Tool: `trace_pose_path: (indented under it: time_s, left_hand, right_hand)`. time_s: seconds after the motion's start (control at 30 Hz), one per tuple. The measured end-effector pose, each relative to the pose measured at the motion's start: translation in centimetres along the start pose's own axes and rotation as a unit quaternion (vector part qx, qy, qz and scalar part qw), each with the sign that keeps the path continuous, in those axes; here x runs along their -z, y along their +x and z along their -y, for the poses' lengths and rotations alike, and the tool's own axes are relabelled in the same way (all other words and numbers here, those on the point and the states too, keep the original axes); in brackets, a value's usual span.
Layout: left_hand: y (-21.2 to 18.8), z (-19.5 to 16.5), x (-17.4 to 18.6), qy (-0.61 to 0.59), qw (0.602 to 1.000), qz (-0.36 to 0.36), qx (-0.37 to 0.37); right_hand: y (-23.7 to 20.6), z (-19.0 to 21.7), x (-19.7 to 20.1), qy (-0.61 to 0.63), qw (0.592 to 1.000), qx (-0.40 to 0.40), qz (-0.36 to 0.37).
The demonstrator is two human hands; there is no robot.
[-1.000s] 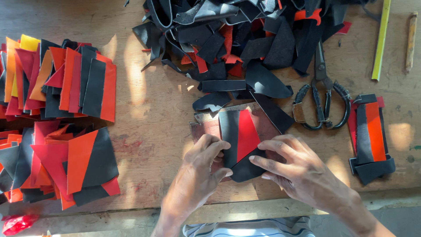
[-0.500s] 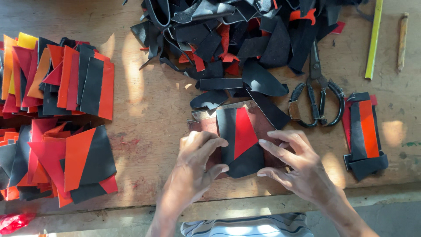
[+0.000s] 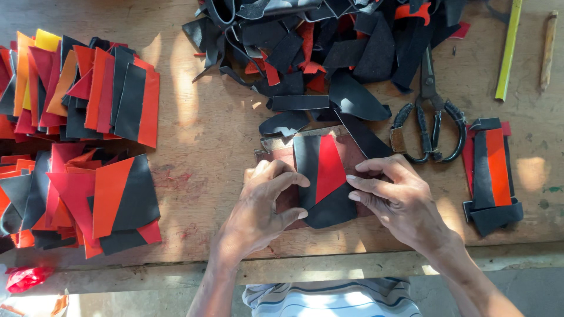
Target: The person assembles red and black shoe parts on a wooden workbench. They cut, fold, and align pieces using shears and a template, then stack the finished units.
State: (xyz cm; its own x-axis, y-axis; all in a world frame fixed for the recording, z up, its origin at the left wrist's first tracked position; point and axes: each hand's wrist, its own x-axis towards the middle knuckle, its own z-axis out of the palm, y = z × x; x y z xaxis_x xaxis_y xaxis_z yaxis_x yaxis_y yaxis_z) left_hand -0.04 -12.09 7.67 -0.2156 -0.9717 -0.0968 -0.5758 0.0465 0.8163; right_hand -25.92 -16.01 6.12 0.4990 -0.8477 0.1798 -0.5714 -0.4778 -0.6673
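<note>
Across the wooden workbench, a heap of black and red offcuts lies far centre, with stacks of finished red-and-black pieces at left. Near centre, the black-and-red leather piece rests on a brown board, pinched at its left edge by the left hand and at its right edge by the right hand. Black scissors lie just right.

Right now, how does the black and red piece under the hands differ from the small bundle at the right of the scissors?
The piece under the hands lies as one flat sheet with a red wedge, touched by the left hand and right hand. The bundle is several stacked pieces with an orange strip, untouched. Both rest on the wooden table.
</note>
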Motion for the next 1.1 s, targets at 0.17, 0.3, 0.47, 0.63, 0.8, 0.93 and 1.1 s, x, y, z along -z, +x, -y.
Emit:
trace_pose_path:
  time_s: [0.17,0.3,0.47,0.63,0.8,0.93,1.1]
  left_hand:
    - [0.0,-0.6,0.3,0.009,1.000,0.003,-0.015]
    - [0.0,-0.7,0.2,0.012,1.000,-0.004,-0.002]
    - [0.5,-0.5,0.2,-0.026,1.000,0.010,0.015]
    - [0.9,-0.2,0.6,-0.016,0.999,0.000,-0.028]
    - [1.2,0.0,0.8,-0.038,0.997,0.044,0.042]
    - [1.3,0.1,0.7,-0.005,1.000,0.019,-0.007]
    - [1.2,0.3,0.6,-0.002,1.000,0.029,-0.003]
  right_hand:
    - [0.4,-0.3,0.1,0.036,0.999,-0.007,-0.014]
    - [0.6,-0.9,0.1,0.094,0.994,-0.048,-0.002]
    - [0.8,-1.7,-0.3,0.149,0.988,-0.039,-0.016]
    - [1.0,-1.8,-0.3,0.161,0.983,-0.087,-0.013]
    - [1.5,-1.7,-0.2,0.160,0.981,-0.108,-0.006]
    - [1.6,-1.7,-0.2,0.192,0.975,-0.109,0.000]
    - [1.5,-1.5,-0.2,0.158,0.985,-0.066,-0.008]
